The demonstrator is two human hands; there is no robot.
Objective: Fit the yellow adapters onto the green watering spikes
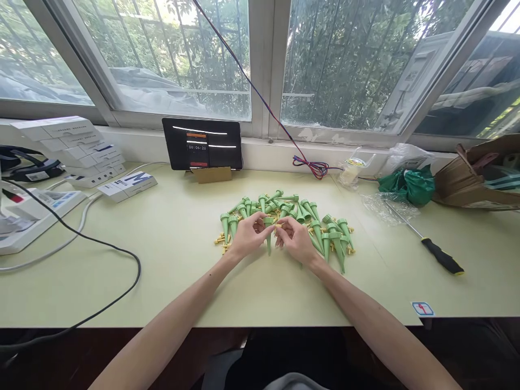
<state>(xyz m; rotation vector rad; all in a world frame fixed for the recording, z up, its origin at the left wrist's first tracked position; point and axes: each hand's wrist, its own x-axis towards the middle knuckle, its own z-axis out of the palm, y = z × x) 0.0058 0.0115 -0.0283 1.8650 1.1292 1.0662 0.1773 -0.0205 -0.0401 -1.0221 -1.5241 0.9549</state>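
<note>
My left hand [248, 236] is closed on a green plastic watering spike [268, 245], whose pointed end hangs downward between my hands. The fingers of my right hand [296, 238] pinch a small yellow plastic piece [278, 226] close beside the spike's wide capped top. Whether the two parts touch is too small to tell. Behind and around both hands lies a loose heap of green spikes [317, 230], pointing many ways. Small yellow pieces [221, 238] are scattered among them and at the heap's left and right edges.
A tablet [202, 143] showing a timer leans at the window. White boxes [77, 149] and a black cable [101, 246] are on the left. On the right lie a screwdriver [442, 255], a green plastic bag [410, 184], a cardboard box [459, 184] and a cable bundle [314, 168].
</note>
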